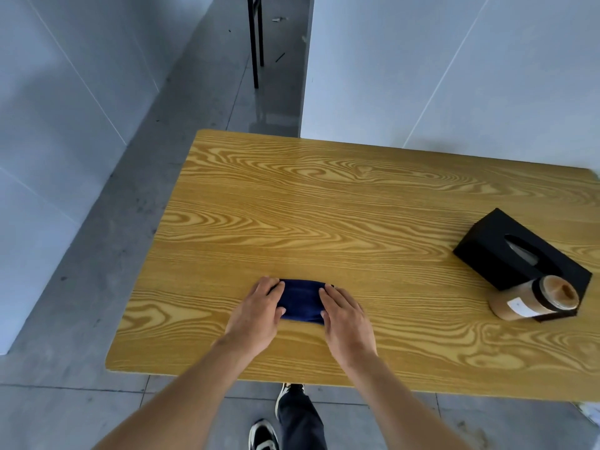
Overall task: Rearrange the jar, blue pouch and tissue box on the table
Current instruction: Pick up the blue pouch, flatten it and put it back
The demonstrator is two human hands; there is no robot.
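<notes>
A dark blue pouch (302, 300) lies flat on the wooden table (324, 206), near its front edge. My left hand (258, 311) covers the pouch's left end, fingers laid over it and thumb at its near side. My right hand (345, 315) lies over the right end in the same way. Both ends of the pouch are hidden under my hands. At the right side of the table stands a black tissue box (506, 251), set at an angle. A clear jar (535, 298) with tan contents and a white label lies on its side against the box's near end.
White wall panels (454, 69) stand behind the table and to the left. A grey tiled floor (97, 287) runs along the left edge. Black furniture legs (256, 43) stand far back. My legs and shoes (292, 423) show below the table's front edge.
</notes>
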